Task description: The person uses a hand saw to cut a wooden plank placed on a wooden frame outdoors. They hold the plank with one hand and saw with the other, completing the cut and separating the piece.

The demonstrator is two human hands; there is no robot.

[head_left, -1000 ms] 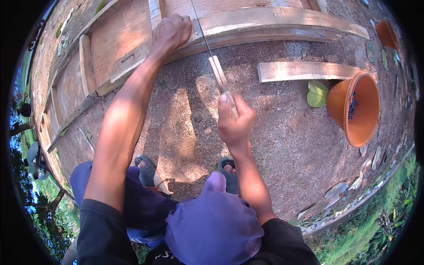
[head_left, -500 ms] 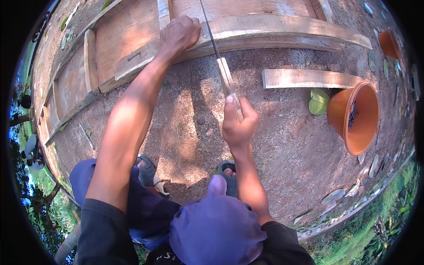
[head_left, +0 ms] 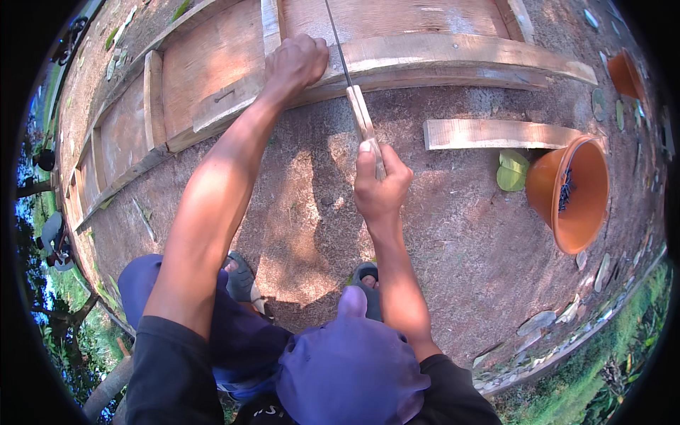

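My right hand (head_left: 382,183) is closed round the pale wooden handle of a handsaw (head_left: 363,117), thumb lying along the handle. The saw's thin dark blade points away from me and crosses a wooden plank (head_left: 418,53) lying along the near side of a panelled wooden frame (head_left: 205,46). To the left of the blade, my left hand (head_left: 296,64) presses on the plank with its fingers curled over it. Its fingertips are partly hidden. How deep the blade sits in the wood cannot be made out.
A short loose board (head_left: 496,134) lies on the ground at the right. Beside it an orange bucket (head_left: 542,188) holds small dark pieces like nails, with a green leaf (head_left: 511,170) nearby. Another orange container (head_left: 625,74) stands farther off. My sandalled feet (head_left: 367,280) are below.
My right hand has pushed the saw forward, away from me, across the plank. The left hand keeps its place on the wood. The whole view has shifted slightly.
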